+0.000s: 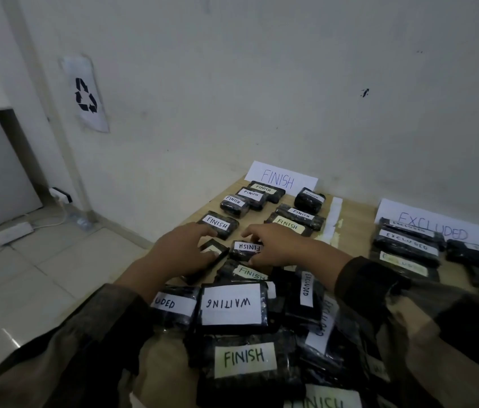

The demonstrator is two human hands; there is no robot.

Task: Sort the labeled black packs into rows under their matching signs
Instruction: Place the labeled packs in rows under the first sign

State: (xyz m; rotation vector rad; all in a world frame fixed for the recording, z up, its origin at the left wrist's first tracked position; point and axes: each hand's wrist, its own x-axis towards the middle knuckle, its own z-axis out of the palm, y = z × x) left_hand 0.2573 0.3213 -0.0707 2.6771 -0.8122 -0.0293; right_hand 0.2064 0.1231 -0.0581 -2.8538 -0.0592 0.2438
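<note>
Both forearms, clad in dark mottled sleeves (379,278), are stretched forward side by side. The left hand (183,254) is held palm down, fingers reaching ahead, thumb spread aside; whether anything is gripped cannot be told. The right hand (279,245) is arched, and a small black plastic-wrapped pack with a white FINISH label (245,248) is pinched between its curled fingers and thumb

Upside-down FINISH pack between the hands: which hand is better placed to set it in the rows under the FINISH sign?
Right. The right hand pinches the upside-down FINISH pack, just short of the near end of the FINISH rows. The left hand rests on another pack whose label is mostly covered.
</note>
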